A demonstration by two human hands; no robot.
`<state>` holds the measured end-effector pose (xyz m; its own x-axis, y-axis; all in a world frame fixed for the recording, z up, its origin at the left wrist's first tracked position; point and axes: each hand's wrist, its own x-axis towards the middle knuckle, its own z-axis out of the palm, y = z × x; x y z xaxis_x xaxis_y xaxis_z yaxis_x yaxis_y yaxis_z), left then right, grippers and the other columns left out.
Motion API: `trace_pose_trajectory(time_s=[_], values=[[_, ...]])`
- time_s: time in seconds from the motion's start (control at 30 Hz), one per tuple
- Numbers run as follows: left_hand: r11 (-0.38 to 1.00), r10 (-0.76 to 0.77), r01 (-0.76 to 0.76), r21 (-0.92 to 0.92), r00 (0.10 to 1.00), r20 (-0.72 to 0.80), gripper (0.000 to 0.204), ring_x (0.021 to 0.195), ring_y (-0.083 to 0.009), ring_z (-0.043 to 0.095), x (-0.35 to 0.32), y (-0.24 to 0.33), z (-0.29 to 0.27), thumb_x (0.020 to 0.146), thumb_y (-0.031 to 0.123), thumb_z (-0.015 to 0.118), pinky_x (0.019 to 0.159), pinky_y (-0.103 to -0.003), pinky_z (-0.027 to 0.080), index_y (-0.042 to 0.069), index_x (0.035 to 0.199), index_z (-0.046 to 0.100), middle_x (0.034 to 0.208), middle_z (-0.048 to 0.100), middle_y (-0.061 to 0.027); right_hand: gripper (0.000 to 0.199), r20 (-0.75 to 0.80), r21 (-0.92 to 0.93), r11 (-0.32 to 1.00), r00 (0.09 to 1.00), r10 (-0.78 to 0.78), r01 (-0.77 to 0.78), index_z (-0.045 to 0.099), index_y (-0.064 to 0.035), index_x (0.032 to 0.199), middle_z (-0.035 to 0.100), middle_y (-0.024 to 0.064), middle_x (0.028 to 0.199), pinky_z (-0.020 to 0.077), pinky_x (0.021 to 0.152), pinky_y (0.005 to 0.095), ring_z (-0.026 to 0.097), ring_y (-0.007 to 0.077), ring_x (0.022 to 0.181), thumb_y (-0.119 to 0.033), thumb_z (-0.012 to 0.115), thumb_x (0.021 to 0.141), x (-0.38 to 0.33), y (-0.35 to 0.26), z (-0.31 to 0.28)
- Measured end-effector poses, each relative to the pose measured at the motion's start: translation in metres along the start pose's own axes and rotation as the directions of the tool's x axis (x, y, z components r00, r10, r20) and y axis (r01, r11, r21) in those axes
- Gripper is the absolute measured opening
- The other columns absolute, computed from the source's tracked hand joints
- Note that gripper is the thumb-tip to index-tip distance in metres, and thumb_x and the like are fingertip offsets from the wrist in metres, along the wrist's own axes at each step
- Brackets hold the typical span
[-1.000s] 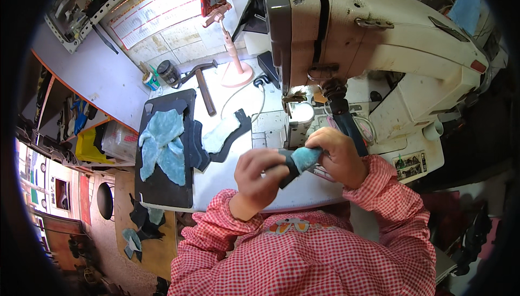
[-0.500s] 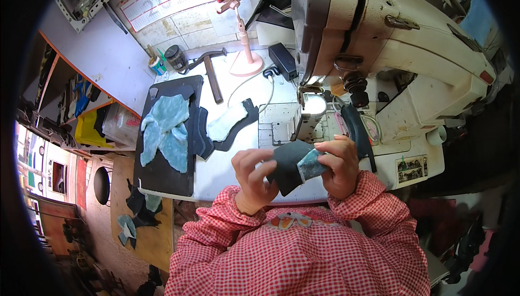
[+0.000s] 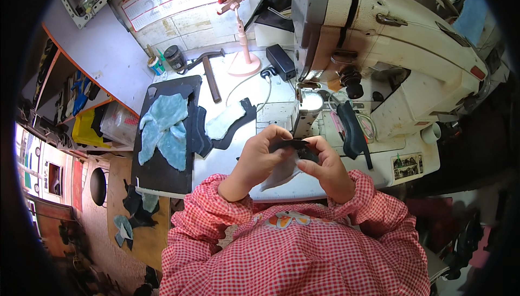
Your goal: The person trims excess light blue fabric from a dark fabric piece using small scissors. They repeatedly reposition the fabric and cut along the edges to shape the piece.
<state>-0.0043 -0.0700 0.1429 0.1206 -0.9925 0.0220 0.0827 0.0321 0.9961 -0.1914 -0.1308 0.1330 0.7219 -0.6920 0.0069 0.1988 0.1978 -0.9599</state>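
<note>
Both of my hands hold a dark leather-like piece [image 3: 280, 177] in front of the sewing machine [image 3: 319, 30]. Its black edge is turned up between the fingers, while a paler grey side hangs below. My left hand [image 3: 261, 156] pinches the piece from the left. On the other side, the thumb and fingers of my right hand [image 3: 327, 167] close on it. The teal fuzzy side is not visible now. Just beyond my hands stands the machine's narrow post [image 3: 306, 120]. A curved black padded piece [image 3: 353, 130] lies to its right.
Light-blue plush pieces [image 3: 165, 128] lie on a black board [image 3: 162, 179] at the left. Beside them are a white plush strip [image 3: 225, 122] and dark cut pieces [image 3: 200, 133]. A hammer [image 3: 211, 79], dark jar [image 3: 174, 57] and pink stand [image 3: 245, 65] are farther back.
The piece has been turned and bent, so its teal side has gone out of sight. My left hand has moved up and right onto it, and my right hand has shifted slightly left.
</note>
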Motion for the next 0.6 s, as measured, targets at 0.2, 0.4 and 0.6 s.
trace_pose_trajectory(time_s=[0.2,0.4,0.6], values=[[0.976,-0.146,0.151,-0.156,0.988,0.044,0.027,0.078,-0.0038,0.058,0.014,0.004,0.001,0.090,-0.001,0.067,0.067,-0.015,0.045,0.002,0.115,0.057,0.089,0.065,0.0001,0.026,-0.093,0.077,0.990,0.987,0.128,-0.121,0.054,-0.0019,0.113,0.062,0.0025,0.094,0.0494,0.073,0.0235,0.058,0.0075,0.082,-0.005,0.066,0.090,0.009,-0.008,-0.011],[0.958,-0.115,0.152,-0.244,0.981,0.158,0.052,0.096,-0.0087,0.060,0.020,-0.001,-0.001,0.084,0.000,0.074,0.085,-0.022,0.048,0.005,0.129,0.048,0.108,0.063,-0.0058,0.027,-0.077,0.103,0.989,0.990,0.117,-0.109,0.053,-0.0010,0.116,0.065,0.0049,0.101,0.0510,0.081,0.0222,0.062,0.0090,0.089,-0.001,0.062,0.091,0.028,-0.013,-0.019],[0.894,-0.284,0.326,-0.306,0.943,0.175,0.057,0.097,-0.0103,0.061,0.028,0.003,-0.008,0.083,0.000,0.074,0.083,-0.022,0.049,0.003,0.132,0.045,0.109,0.064,-0.0068,0.026,-0.150,0.100,0.994,0.987,0.050,-0.035,0.054,-0.0020,0.114,0.065,0.0047,0.097,0.0507,0.074,0.0212,0.061,0.0076,0.081,0.000,0.062,0.090,0.038,-0.013,-0.023]])
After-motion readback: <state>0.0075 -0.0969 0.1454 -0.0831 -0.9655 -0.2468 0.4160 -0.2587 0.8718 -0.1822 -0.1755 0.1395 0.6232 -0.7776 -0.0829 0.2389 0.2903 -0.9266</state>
